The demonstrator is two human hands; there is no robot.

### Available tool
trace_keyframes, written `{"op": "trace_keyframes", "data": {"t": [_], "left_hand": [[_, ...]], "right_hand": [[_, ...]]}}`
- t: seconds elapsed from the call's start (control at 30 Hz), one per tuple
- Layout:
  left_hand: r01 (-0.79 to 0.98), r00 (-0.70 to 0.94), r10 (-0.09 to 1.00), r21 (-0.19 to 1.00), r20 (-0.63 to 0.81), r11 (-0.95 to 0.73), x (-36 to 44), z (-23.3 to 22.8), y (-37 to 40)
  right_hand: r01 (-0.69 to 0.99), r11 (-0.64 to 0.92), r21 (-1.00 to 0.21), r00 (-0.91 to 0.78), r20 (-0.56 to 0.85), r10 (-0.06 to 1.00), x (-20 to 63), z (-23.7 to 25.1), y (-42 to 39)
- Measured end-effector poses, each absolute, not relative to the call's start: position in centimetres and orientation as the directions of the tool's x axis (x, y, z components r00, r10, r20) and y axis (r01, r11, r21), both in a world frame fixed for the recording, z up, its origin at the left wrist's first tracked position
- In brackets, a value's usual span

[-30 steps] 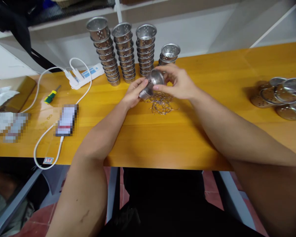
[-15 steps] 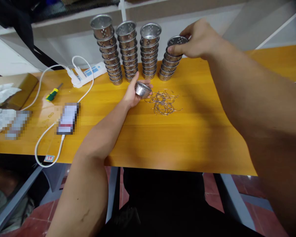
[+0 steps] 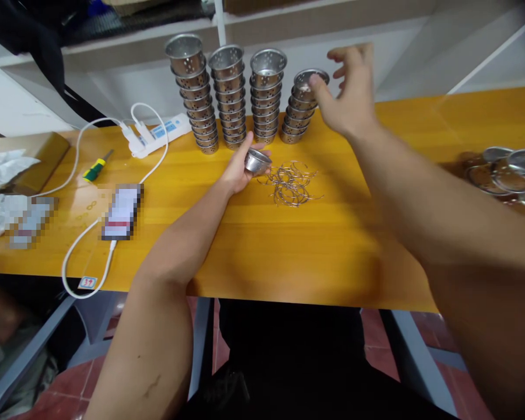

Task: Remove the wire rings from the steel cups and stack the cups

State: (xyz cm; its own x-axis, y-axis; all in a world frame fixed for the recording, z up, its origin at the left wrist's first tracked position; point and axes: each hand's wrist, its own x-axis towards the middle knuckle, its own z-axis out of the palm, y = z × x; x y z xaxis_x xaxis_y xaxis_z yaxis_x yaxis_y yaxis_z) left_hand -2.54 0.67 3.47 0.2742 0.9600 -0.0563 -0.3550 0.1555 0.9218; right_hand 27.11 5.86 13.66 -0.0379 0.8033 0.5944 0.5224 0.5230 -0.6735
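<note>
My left hand (image 3: 240, 169) clamps one perforated cup (image 3: 257, 161) beside the wire rings (image 3: 290, 184); my right hand (image 3: 347, 96), fingers apart, sits just off the shortest stack (image 3: 300, 108); three taller stacks (image 3: 227, 93) stand full, loose cups (image 3: 503, 175) left

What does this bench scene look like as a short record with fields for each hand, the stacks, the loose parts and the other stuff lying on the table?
left hand: holds one small perforated metal cup just above the table
right hand: open, fingers spread, beside the shortest stack, gripping nothing
stacks: four columns of nested perforated cups, three tall, one shorter
loose parts: pile of wire rings right of the held cup
far right: blurred metal pieces
left side: power strip, screwdriver, white cable
</note>
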Motion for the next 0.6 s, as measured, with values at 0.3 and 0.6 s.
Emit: {"op": "trace_keyframes", "data": {"t": [0.3, 0.6], "left_hand": [[-0.354, 0.252, 0.967, 0.934, 0.047, 0.047, -2.2, 3.6, -1.2], [-0.302, 0.294, 0.950, 0.933, -0.106, 0.197, -2.1, 4.7, -0.8]], "right_hand": [[0.279, 0.667, -0.691, -0.548, 0.456, 0.701, 21.9, 8.4, -3.9], [0.333, 0.795, -0.508, -0.696, 0.436, 0.570, 20.7, 7.4, -5.8]]}}
